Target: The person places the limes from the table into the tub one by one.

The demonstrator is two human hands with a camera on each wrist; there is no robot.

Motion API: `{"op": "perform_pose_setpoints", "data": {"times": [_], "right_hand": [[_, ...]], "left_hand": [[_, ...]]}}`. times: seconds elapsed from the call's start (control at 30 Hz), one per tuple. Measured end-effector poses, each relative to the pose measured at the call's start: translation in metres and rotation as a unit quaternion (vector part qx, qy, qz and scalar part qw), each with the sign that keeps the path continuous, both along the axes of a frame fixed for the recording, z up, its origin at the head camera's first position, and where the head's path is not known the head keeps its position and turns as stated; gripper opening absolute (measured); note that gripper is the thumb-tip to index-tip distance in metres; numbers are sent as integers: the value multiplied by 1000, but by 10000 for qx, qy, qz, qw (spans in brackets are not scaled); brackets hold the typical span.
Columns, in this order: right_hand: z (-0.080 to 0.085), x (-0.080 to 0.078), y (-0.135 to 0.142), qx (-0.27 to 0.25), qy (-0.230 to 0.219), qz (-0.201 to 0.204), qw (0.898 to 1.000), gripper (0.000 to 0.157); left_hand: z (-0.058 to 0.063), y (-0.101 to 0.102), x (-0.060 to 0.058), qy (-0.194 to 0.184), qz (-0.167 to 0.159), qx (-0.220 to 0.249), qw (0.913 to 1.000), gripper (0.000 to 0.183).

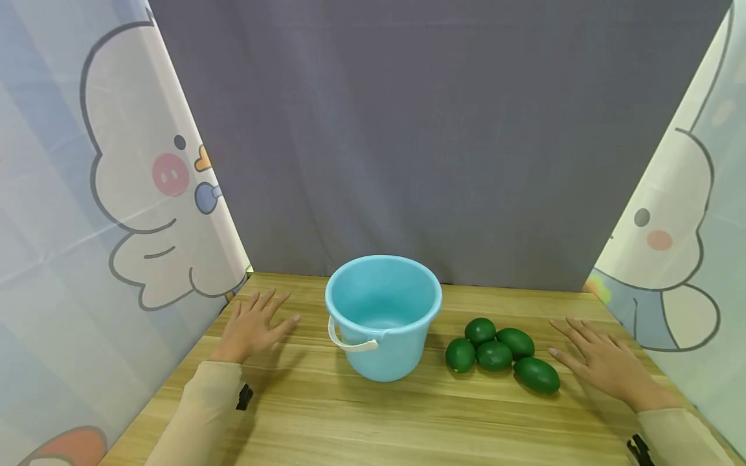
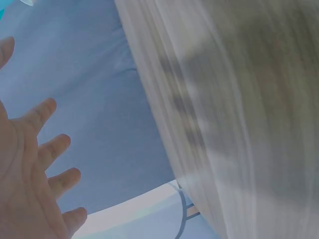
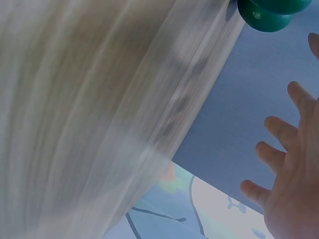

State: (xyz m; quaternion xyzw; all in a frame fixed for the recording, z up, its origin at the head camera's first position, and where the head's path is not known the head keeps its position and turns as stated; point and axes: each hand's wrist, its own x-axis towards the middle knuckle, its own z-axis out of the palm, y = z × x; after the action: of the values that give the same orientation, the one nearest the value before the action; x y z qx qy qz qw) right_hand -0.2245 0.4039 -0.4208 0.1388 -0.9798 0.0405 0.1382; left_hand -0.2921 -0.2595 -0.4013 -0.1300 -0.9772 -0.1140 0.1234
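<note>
In the head view a light blue bucket (image 1: 384,353) stands upright on the wooden table, its white handle (image 1: 355,345) folded down at the front left. Nothing lies on the part of its inside floor that shows. Right of it several dark green avocado-like fruits (image 1: 495,356) lie in a close group. My left hand (image 1: 250,329) is spread with straight fingers over the table left of the bucket, holding nothing. Also spread and bare, my right hand (image 1: 606,361) is nearest to the rightmost fruit (image 1: 537,375). Both palms face down, as the wrist views show from below.
The wooden table (image 1: 373,427) reaches back to a dark grey curtain (image 1: 396,142). Pale cartoon-printed curtains hang at the left (image 1: 52,194) and right (image 1: 723,272), close beside the table's edges. Black straps sit at both wrists.
</note>
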Motion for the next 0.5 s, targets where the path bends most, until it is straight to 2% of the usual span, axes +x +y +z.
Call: {"op": "perform_pose_setpoints", "data": {"times": [0.2,0.5], "right_hand": [[0,0,0,28,91,93,9999,68],[4,1,-6,-52,180,181,9997,66]], "left_hand": [[2,2,-1,293,-126,-19,9995,76],[10,9,-1,474,-312,47,9984,73]]}}
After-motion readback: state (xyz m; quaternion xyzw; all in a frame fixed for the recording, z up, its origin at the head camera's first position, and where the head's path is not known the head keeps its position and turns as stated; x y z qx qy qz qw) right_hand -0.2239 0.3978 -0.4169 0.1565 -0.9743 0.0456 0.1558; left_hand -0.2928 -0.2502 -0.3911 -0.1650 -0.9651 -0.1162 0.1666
